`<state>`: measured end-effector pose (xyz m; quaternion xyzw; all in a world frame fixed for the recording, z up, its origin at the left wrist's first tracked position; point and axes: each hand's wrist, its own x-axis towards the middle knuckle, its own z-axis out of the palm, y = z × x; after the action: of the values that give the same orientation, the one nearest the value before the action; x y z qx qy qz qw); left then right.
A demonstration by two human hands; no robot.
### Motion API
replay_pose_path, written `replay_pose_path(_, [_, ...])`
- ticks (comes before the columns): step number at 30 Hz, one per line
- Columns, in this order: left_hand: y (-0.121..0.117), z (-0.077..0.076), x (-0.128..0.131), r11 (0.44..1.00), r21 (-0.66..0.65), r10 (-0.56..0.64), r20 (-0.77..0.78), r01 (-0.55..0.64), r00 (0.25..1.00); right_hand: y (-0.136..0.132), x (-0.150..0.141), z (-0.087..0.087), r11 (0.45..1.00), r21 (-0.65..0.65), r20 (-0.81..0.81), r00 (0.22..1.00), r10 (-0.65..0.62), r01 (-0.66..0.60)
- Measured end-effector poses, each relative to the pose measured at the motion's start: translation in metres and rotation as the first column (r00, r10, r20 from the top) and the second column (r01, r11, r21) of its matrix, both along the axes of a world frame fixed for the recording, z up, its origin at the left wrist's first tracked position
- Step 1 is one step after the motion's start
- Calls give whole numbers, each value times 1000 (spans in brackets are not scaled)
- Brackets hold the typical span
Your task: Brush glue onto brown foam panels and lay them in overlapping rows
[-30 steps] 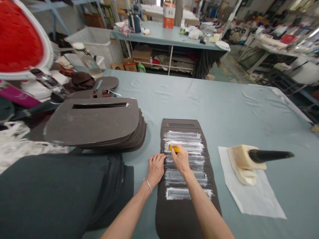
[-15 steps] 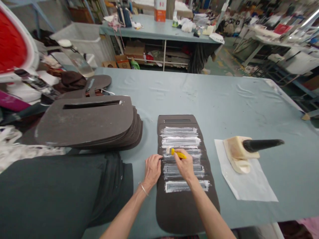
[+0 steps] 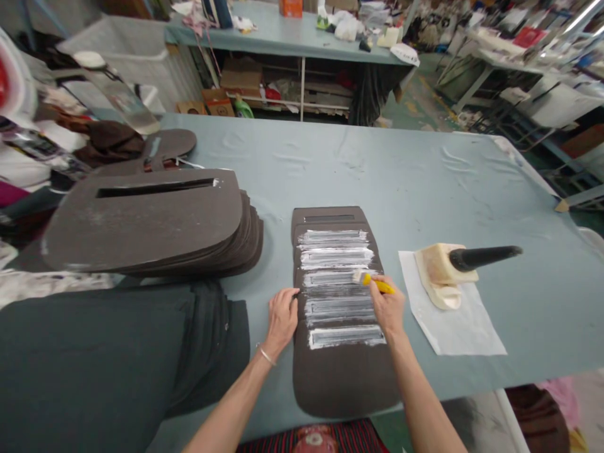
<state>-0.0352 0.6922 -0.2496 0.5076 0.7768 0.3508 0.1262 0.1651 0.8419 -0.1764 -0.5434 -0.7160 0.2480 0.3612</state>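
My right hand point(image 3: 389, 307) grips the yellow handle of a paintbrush point(image 3: 380, 286). Its pale bristles touch the right part of a white-smeared band around a slot. The overlapping dark brown panels point(image 3: 346, 380) lie in a staggered stack, each showing a slotted strip, several coated with streaky white, glue-like stuff. My left hand point(image 3: 283, 318), a bracelet at its wrist, rests on the table with fingertips against the panels' left edge; it holds no tool. To the right, a cream container point(image 3: 436, 267) with a black tapered handle or spout stands on a white sheet point(image 3: 465, 336).
A tall pile of brown slotted panels point(image 3: 155, 220) sits at the left, behind folded dark green fabric point(image 3: 89, 365). A capped clear bottle point(image 3: 120, 97) stands farther back. Beyond the blue-green table point(image 3: 377, 167) are another worktable point(image 3: 274, 38) and a white bin point(image 3: 127, 56).
The brush first moved from the second coated band to the left end of the third, then rightward along it. My left hand stays at the panels' edge. The view has tilted downward.
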Motion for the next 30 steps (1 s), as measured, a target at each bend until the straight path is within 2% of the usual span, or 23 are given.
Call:
replay_pose_path(2, [-7, 0, 6, 1000, -18, -19, -32, 18, 999, -36, -40, -3, 978, -37, -74, 977, 200, -203])
replay_pose_path(3, [-11, 0, 10, 999, -34, -42, -65, 40, 997, -50, -55, -7, 950, -45, -95, 948, 304, -309])
replay_pose_path(5, [-17, -1, 15, 994, -74, -91, -129, 82, 987, -63, -68, -14, 917, -69, -105, 917, 385, -393])
replay_pose_path(7, [-21, -2, 19, 990, -101, -118, -168, 102, 979, -53, -49, -20, 939, -114, -89, 945, 315, -324])
replay_pose_path(10, [-20, -4, 19, 988, -119, -119, -169, 99, 978, -13, 17, -18, 986, -159, -15, 999, 43, -44])
replay_pose_path(12, [-18, -4, 17, 990, -113, -101, -146, 85, 984, 11, 56, -11, 985, -120, 58, 991, -118, 124])
replay_pose_path(14, [-18, -1, 14, 993, -93, -83, -96, 74, 992, 19, 72, -3, 979, -58, 109, 976, -187, 194])
replay_pose_path(15, [-20, 0, 13, 995, -78, -70, -65, 65, 995, 14, 69, 1, 981, -31, 111, 976, -187, 191])
replay_pose_path(17, [-28, 5, 12, 998, -50, -35, -14, 34, 999, -9, 45, 5, 994, -15, 66, 992, -111, 113])
replay_pose_path(19, [-39, 9, 16, 999, -43, -34, -2, 34, 999, -45, 6, 5, 996, -43, -14, 997, 72, -72])
replay_pose_path(22, [-56, 12, 29, 987, -81, -146, -42, 142, 988, -91, -44, -4, 932, -79, -83, 934, 349, -355])
replay_pose_path(24, [-63, 10, 37, 975, -118, -201, -77, 191, 977, -101, -52, -13, 911, -91, -90, 914, 395, -402])
replay_pose_path(26, [-65, 6, 43, 973, -142, -198, -106, 182, 975, -93, -33, -21, 932, -116, -76, 939, 336, -344])
replay_pose_path(28, [-66, 4, 45, 976, -147, -179, -122, 161, 976, -71, 7, -25, 966, -138, -31, 976, 214, -216])
replay_pose_path(30, [-65, 2, 45, 979, -142, -165, -128, 147, 978, -49, 49, -22, 993, -103, 60, 997, 54, -48])
